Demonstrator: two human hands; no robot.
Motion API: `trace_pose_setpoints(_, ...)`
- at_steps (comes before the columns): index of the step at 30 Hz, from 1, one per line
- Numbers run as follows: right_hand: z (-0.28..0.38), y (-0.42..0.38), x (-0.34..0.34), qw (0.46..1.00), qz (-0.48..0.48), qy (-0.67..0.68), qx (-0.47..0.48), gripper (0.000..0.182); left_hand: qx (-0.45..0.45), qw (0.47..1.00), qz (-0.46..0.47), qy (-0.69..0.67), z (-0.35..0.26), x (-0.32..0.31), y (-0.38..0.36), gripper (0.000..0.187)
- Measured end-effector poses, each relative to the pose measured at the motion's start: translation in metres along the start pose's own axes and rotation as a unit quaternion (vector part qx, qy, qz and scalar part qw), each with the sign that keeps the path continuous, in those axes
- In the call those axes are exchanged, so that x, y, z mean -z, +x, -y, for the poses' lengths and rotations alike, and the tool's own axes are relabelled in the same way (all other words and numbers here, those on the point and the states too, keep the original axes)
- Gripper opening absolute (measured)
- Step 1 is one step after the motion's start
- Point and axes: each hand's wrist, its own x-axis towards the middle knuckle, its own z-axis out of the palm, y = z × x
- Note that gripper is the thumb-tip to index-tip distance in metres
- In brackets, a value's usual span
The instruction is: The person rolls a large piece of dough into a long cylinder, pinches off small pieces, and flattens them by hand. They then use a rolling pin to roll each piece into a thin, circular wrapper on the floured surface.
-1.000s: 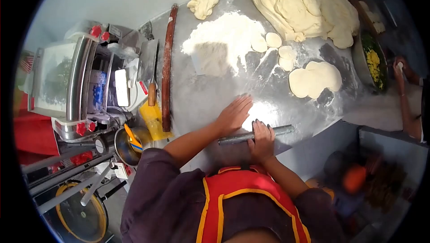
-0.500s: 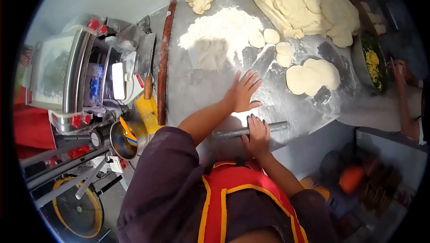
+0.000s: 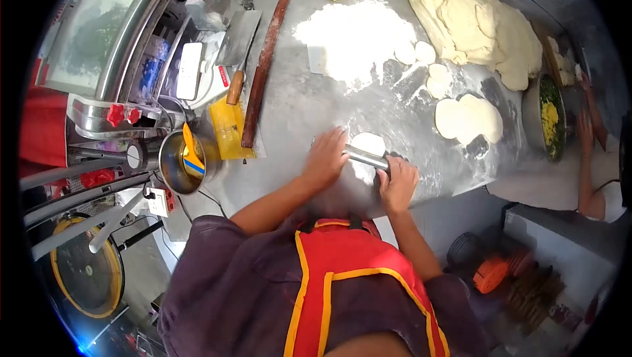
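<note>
Both hands are on a short metallic rolling pin (image 3: 366, 157) near the table's front edge. My left hand (image 3: 326, 159) covers its left end, and my right hand (image 3: 399, 184) is closed over its right end. A small round of dough (image 3: 368, 142) lies just beyond the pin. White flour (image 3: 359, 38) is spread across the metal table (image 3: 289, 107) farther back. Flattened, overlapping dough rounds (image 3: 469, 120) lie to the right, with smaller pieces (image 3: 438, 82) behind them.
A large dough mass (image 3: 477, 25) lies at the back right, beside a bowl of greens and yellow filling (image 3: 550, 117). Another person's arms (image 3: 586, 133) are beyond it. On the left are a long red rolling pin (image 3: 268, 61), a cleaver (image 3: 238, 41) and a metal pot (image 3: 181, 163).
My left hand has come down and back from above the table onto the pin's left end. My right hand has shifted to its right end. The camera view has shifted.
</note>
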Motion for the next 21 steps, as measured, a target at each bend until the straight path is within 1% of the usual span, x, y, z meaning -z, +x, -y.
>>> trace_pose_setpoints(1,0.0,-0.002,-0.011,0.999,-0.029,-0.022,-0.003,0.056,0.002,0.999,-0.009,0.052,0.005,0.002,-0.009,0.061)
trace_pose_setpoints(2,-0.002,-0.003,-0.019,0.997,-0.055,-0.045,-0.006,0.059,0.004,0.998,0.009,0.064,0.008,-0.003,-0.013,0.068)
trace_pose_setpoints(5,-0.014,0.025,-0.028,0.997,-0.031,-0.066,-0.026,0.065,0.007,0.999,-0.035,0.022,0.005,0.008,0.027,0.071)
trace_pose_setpoints(6,-0.019,0.044,-0.028,0.996,0.001,-0.069,-0.054,0.06,0.004,0.998,-0.039,0.04,0.009,0.006,0.045,0.071)
trace_pose_setpoints(9,-0.038,0.106,-0.03,0.988,0.016,-0.148,-0.048,0.059,-0.013,0.995,-0.051,0.084,0.022,0.004,0.105,0.07)
trace_pose_setpoints(11,-0.048,0.145,-0.03,0.989,0.0,-0.135,-0.058,0.058,-0.029,0.993,-0.063,0.095,0.028,0.007,0.145,0.069)
trace_pose_setpoints(13,-0.062,0.175,-0.034,0.989,-0.02,-0.133,-0.066,0.058,-0.035,0.988,-0.097,0.116,0.04,0.0,0.18,0.069)
trace_pose_setpoints(16,-0.072,0.205,-0.038,0.985,-0.061,-0.15,-0.059,0.058,-0.032,0.978,-0.131,0.158,0.047,-0.004,0.211,0.069)
trace_pose_setpoints(17,-0.071,0.2,-0.038,0.989,-0.053,-0.126,-0.052,0.058,-0.028,0.975,-0.136,0.174,0.048,-0.004,0.212,0.069)
trace_pose_setpoints(18,-0.066,0.188,-0.035,0.993,-0.045,-0.102,-0.046,0.058,-0.028,0.982,-0.118,0.145,0.046,-0.002,0.202,0.071)
trace_pose_setpoints(19,-0.06,0.172,-0.033,0.995,-0.038,-0.078,-0.04,0.059,-0.029,0.988,-0.1,0.117,0.041,0.002,0.182,0.072)
trace_pose_setpoints(20,-0.054,0.147,-0.033,0.996,-0.039,-0.076,-0.025,0.06,-0.031,0.992,-0.081,0.088,0.036,0.005,0.158,0.073)
trace_pose_setpoints(21,-0.05,0.119,-0.034,0.996,-0.019,-0.082,0.001,0.063,-0.028,0.997,-0.056,0.051,0.029,0.007,0.128,0.075)
